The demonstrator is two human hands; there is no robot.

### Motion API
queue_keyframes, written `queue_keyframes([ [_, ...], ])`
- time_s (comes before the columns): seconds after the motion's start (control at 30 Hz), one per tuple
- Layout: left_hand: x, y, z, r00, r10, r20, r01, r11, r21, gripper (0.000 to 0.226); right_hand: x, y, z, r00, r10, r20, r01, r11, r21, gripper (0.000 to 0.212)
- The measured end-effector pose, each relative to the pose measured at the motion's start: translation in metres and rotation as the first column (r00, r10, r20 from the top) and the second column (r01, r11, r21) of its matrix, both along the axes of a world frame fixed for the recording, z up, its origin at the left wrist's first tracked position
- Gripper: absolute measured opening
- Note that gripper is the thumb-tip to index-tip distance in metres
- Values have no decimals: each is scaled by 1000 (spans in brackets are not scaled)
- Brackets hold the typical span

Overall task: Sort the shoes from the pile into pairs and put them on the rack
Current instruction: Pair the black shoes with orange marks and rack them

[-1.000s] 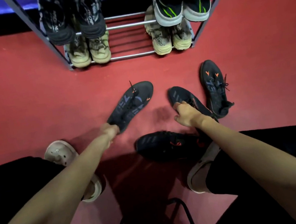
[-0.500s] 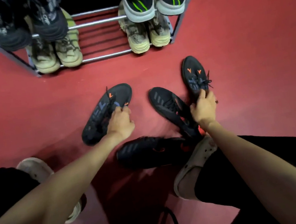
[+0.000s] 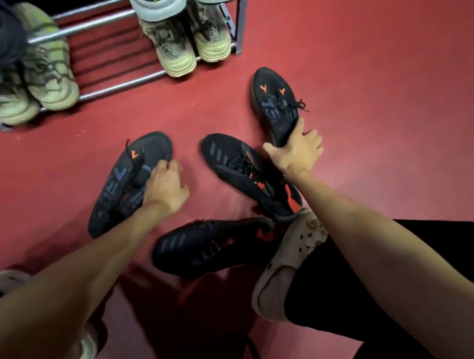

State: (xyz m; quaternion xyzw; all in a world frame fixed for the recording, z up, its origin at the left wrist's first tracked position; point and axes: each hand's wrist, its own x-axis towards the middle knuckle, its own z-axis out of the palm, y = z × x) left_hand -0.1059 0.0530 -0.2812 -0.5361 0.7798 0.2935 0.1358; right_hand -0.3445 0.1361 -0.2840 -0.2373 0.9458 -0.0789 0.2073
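Fingers of the right hand point(image 3: 296, 151) are curling round the heel of one orange-marked black shoe point(image 3: 275, 105), while the left hand point(image 3: 165, 187) is closing over its twin point(image 3: 124, 184). Between the grips are lying two striped black shoes point(image 3: 244, 175), to be left alone. Beyond is standing the rack point(image 3: 98, 18); lifting both together, toes forward, should serve best.
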Motion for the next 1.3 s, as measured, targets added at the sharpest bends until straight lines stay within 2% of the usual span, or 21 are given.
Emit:
queue_keyframes([
  [0.1, 24, -11, 3, 995, 98, 12, -95, 983, -160, 50, 34, -9, 20, 1000, 20, -9, -21, 992, -122, 105],
  [0.2, 58, -20, 7, 954, 297, 38, -282, 934, -220, 46, 72, -9, 31, 987, 163, -7, -162, 977, -139, 106],
  [0.3, 95, -27, 2, 891, 441, 106, -433, 896, -96, 49, 100, -9, 33, 946, 324, -12, -324, 941, -100, 105],
  [0.4, 127, -30, -10, 834, 512, 206, -532, 845, 54, 59, 119, -9, 34, 913, 407, -14, -407, 911, -67, 106],
  [0.5, 138, -30, -16, 840, 511, 182, -538, 827, 161, 63, 133, -7, 38, 914, 405, 0, -405, 912, -64, 106],
  [0.6, 137, -30, -14, 832, 524, 182, -553, 809, 201, 72, 142, -3, 43, 927, 375, 18, -374, 926, -54, 105],
  [0.77, 141, -24, -20, 819, 542, 191, -568, 811, 136, 74, 155, 4, 52, 941, 335, 50, -332, 941, -59, 104],
  [0.9, 143, -14, -12, 774, 611, 167, -634, 741, 222, 59, 169, 7, 63, 948, 309, 76, -302, 949, -86, 102],
  [1.03, 145, -1, -8, 750, 647, 134, -646, 673, 360, 60, 180, 9, 75, 945, 310, 102, -299, 948, -110, 101],
  [1.17, 132, 4, 22, 614, 790, -8, -648, 509, 566, 38, 183, 14, 93, 937, 337, 86, -326, 937, -121, 99],
  [1.3, 122, 5, 62, 557, 824, -104, -630, 502, 593, 25, 177, 18, 121, 944, 326, 53, -314, 934, -169, 97],
])
